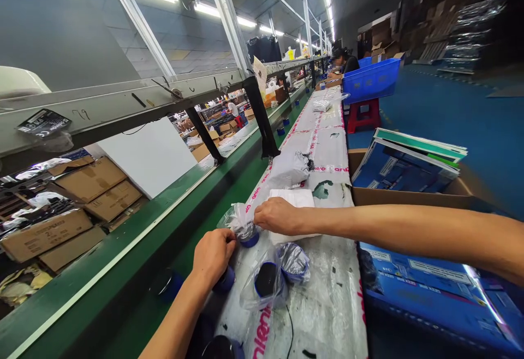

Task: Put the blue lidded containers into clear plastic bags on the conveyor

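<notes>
A clear plastic bag (240, 216) sits over a blue round item (249, 240) on the wrapped bench, between my hands. My left hand (213, 254) is closed, thumb and fingers pinched at the bag's near left edge. On the other side, my right hand (279, 216) has its fingers curled shut on the bag's right edge. Closer to me stand a bagged blue cylinder with a black top (266, 280) and another bagged blue item (293, 262) touching it. An unbagged blue cylinder (224, 281) is just below my left hand. White sheets (293, 198) lie behind my right hand.
A green conveyor belt (135, 299) runs along the left, carrying several blue cylinders. Right of the bench, a carton (409, 198) holds blue printed boxes (401, 165). Farther off are a blue bin (370, 79) on a red stool (363, 116) and a seated person (350, 63).
</notes>
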`<act>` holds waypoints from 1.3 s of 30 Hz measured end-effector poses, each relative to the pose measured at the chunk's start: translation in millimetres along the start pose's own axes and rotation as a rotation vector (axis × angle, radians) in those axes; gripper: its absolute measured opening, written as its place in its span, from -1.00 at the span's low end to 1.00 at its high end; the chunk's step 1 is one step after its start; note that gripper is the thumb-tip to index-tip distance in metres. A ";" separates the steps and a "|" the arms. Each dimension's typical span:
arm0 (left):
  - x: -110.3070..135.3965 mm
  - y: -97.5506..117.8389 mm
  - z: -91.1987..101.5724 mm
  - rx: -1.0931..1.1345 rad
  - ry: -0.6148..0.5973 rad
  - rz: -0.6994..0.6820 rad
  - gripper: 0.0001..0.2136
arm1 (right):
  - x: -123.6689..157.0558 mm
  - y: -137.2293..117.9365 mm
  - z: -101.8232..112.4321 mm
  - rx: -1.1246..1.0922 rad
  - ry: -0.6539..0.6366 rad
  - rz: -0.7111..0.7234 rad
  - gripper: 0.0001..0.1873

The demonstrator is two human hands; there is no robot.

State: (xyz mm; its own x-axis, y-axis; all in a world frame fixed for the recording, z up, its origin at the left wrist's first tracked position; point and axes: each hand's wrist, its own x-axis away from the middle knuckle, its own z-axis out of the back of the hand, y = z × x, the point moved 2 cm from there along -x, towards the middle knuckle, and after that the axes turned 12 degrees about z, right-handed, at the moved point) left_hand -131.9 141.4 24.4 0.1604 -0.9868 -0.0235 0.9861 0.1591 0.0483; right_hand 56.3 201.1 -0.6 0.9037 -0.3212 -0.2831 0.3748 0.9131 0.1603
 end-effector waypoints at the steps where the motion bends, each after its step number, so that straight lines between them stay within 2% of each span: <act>1: -0.8 -0.4 -0.5 0.011 -0.001 0.009 -0.82 | -0.1 0.3 0.5 -0.010 0.001 -0.025 -0.80; 9: -0.8 -1.0 1.0 0.035 0.045 0.043 -0.79 | -1.2 -1.2 -5.3 0.004 0.041 -0.093 -0.79; 14: 0.0 0.7 0.5 -0.014 -0.015 0.005 -0.82 | -1.8 -0.1 -10.5 0.051 0.034 0.001 -0.84; 19: 0.7 3.7 2.0 -0.073 0.011 -0.019 -0.82 | 1.3 0.6 -8.2 0.124 0.043 0.137 -0.88; 27: -2.5 4.1 -0.4 -0.100 -0.022 -0.007 -0.81 | -1.2 2.9 -14.2 0.176 0.034 0.147 -0.88; 33: 7.5 12.3 3.5 -0.208 -0.025 -0.101 -0.80 | 10.3 -3.8 -8.4 0.182 0.012 0.337 -0.83; 39: 9.6 15.8 -0.3 -0.196 -0.034 -0.117 -0.79 | 3.0 -11.6 -13.1 0.084 -0.071 0.324 -0.80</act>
State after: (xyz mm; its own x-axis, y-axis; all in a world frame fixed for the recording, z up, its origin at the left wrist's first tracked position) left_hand -114.8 134.4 24.7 0.0458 -0.9988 0.0161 0.9881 0.0430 -0.1478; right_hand 52.0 192.9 -15.7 0.9897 -0.0369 -0.1383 0.0786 0.9476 0.3097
